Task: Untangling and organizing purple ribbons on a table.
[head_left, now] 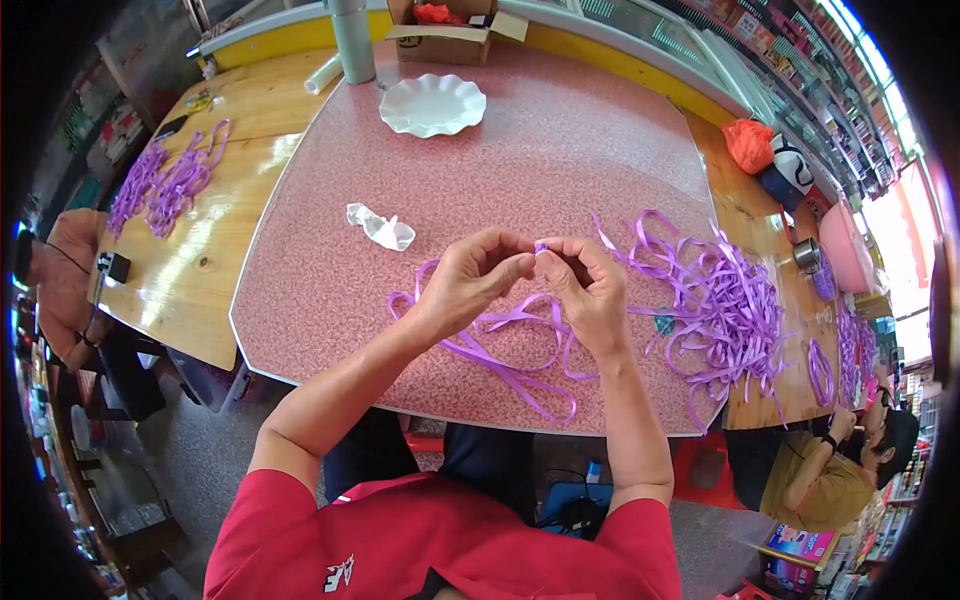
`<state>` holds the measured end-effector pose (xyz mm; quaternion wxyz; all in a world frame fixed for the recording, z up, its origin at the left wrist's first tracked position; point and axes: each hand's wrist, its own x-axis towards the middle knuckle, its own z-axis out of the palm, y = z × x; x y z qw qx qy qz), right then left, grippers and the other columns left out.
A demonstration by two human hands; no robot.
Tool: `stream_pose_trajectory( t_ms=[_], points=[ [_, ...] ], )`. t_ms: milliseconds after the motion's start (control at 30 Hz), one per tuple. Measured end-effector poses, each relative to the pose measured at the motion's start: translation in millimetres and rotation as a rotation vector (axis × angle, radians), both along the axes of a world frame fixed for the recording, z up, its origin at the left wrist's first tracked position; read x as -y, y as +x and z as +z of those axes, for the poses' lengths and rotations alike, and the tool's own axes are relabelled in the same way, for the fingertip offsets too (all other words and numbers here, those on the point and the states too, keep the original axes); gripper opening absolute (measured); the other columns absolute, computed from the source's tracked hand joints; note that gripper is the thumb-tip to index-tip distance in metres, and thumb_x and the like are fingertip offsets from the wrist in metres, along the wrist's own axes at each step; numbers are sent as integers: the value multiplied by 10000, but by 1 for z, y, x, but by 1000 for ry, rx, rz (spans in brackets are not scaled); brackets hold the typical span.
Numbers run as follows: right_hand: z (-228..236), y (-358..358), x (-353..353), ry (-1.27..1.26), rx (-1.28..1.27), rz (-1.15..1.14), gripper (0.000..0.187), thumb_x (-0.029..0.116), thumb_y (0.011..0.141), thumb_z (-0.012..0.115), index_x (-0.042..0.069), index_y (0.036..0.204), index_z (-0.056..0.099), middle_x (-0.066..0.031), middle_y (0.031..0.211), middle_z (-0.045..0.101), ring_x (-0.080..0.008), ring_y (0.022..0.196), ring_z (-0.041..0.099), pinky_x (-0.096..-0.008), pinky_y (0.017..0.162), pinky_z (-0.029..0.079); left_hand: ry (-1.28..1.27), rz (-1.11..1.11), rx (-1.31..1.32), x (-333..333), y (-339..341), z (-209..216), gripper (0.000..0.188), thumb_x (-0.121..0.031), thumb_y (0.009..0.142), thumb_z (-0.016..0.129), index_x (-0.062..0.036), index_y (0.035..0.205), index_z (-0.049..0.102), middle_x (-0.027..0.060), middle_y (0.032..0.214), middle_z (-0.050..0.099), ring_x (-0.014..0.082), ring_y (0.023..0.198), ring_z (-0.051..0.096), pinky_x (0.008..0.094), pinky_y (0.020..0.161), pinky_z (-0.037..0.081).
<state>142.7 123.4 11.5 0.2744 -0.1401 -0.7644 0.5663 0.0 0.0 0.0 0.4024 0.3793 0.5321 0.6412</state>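
Note:
My left hand (478, 278) and my right hand (585, 292) meet over the middle of the pink table. Both are closed, thumb against fingers, pinching a small piece of purple ribbon (541, 248) between them. Loops of loose purple ribbon (500, 372) lie on the tabletop under my hands and forearms. To the right of my right hand spreads a big tangled heap of the same ribbon (728, 300). A small green piece (664, 324) shows at the heap's left edge. Whatever detail sits inside the fingertips is mostly hidden.
On the pink table (330, 180) lie a crumpled white wrapper (382, 228) and a white scalloped plate (433, 106). A green bottle (352, 45) and a cardboard box (445, 40) stand at the back. People sit at wooden tables on both sides, with more ribbon (180, 185) at left.

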Motion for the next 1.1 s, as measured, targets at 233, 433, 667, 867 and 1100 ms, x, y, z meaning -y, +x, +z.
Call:
stream_pose_trajectory(
  t_ms=[233, 433, 667, 867, 1100],
  points=[
    [2, -9, -7, 320, 49, -18, 245, 87, 982, 572, 41, 1212, 639, -28, 917, 651, -75, 799, 569, -212, 702, 444, 19, 46, -23, -3, -21, -16, 215, -204, 931, 691, -35, 1061, 662, -20, 904, 634, 60, 836, 554, 228, 727, 455],
    [-6, -7, -3, 44, 11, -49, 249, 67, 974, 585, 12, 1216, 610, -75, 939, 683, -86, 806, 608, -200, 678, 452, -26, -18, 289, -5, -26, -22, 167, -219, 935, 684, -67, 996, 649, -57, 782, 546, 29, 653, 410, 195, 578, 338],
    [-26, -6, -3, 68, -23, -95, 215, -23, 901, 666, -9, 1114, 641, -84, 982, 699, -103, 868, 649, -213, 758, 525, 15, 0, 385, -8, -18, -28, 171, -230, 939, 680, -72, 989, 637, -64, 762, 534, 23, 612, 362, 186, 538, 276],
    [-23, -7, 10, -93, -78, -97, 192, -22, 914, 647, -7, 1105, 659, -53, 998, 680, -79, 881, 639, -192, 735, 517, 85, 64, 159, -8, -4, -25, 176, -182, 947, 666, -41, 1051, 646, -32, 884, 588, 44, 827, 533, 208, 719, 441],
    [-19, -8, 5, -58, -84, -81, 233, -1, 916, 654, 34, 1146, 675, 2, 948, 649, -21, 734, 543, -162, 602, 423, 72, 2, 53, -5, -12, -33, 226, -193, 909, 712, -35, 1062, 659, -12, 950, 645, 53, 904, 579, 223, 802, 479]
  ],
)
